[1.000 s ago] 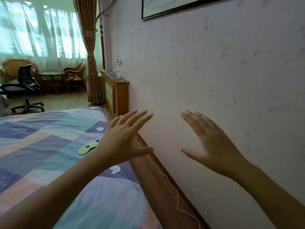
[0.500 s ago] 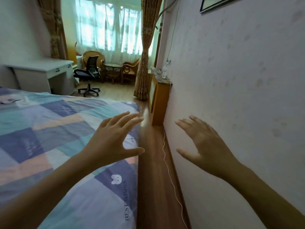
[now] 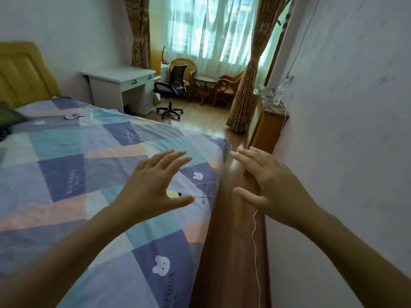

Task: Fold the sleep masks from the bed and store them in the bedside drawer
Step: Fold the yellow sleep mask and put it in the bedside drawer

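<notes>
Both hands bare and spread, holding nothing: left hand hovering over the quilt, right hand over the floor gap beside the wall. Yellow sleep mask peeking out at four o'clock of the left palm, mostly hidden. Second mask far off at ten o'clock, near the headboard. Probably light, soft, floppy; best pinched at an end or by the strap. Bed edge close at three o'clock; narrow aisle, white cord along the wall. Plenty of open quilt at nine o'clock for folding.

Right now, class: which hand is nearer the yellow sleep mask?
Left. The left hand hovers over the yellow sleep mask, partly covering it; the right hand is over the floor beside the bed.
</notes>
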The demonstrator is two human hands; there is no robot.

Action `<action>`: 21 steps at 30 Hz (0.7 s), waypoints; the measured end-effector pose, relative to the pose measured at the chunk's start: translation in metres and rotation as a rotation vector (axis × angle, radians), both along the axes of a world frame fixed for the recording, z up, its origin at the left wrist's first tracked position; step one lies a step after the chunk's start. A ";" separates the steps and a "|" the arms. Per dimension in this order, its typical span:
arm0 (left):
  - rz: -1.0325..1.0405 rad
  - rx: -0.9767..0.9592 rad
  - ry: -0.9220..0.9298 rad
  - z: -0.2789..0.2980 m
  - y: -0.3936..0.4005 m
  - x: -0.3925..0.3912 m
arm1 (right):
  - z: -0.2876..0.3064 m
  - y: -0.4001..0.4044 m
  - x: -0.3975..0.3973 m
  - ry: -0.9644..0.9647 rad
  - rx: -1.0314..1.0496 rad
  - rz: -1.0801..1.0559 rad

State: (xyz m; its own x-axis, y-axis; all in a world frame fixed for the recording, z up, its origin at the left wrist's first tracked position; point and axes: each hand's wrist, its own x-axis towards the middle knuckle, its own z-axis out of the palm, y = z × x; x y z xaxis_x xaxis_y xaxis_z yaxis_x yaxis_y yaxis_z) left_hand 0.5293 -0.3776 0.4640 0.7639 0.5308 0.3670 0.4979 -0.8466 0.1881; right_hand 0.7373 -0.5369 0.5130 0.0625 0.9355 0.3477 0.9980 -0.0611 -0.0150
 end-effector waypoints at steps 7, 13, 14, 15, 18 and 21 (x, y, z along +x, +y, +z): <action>0.221 -0.088 0.043 -0.050 0.090 0.072 | -0.050 0.143 0.105 0.037 -0.069 0.195; 0.418 -0.204 0.084 -0.103 0.167 0.122 | -0.102 0.270 0.160 0.074 -0.175 0.391; 0.440 -0.220 0.099 -0.114 0.178 0.126 | -0.114 0.287 0.164 0.092 -0.192 0.409; 0.464 -0.239 0.114 -0.125 0.187 0.129 | -0.127 0.304 0.168 0.110 -0.213 0.424; 0.527 -0.307 0.143 -0.161 0.217 0.133 | -0.171 0.352 0.173 0.120 -0.280 0.491; 0.576 -0.364 0.150 -0.200 0.251 0.136 | -0.218 0.403 0.176 0.101 -0.356 0.551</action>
State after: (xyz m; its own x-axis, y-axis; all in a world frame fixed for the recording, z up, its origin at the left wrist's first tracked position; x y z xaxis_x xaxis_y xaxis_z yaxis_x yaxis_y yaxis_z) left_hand 0.6651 -0.1270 0.2636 0.3519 0.9360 0.0012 0.8916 -0.3356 0.3039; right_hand 0.9130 -0.1337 0.2950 -0.4422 0.8964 0.0288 0.8793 0.4396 -0.1832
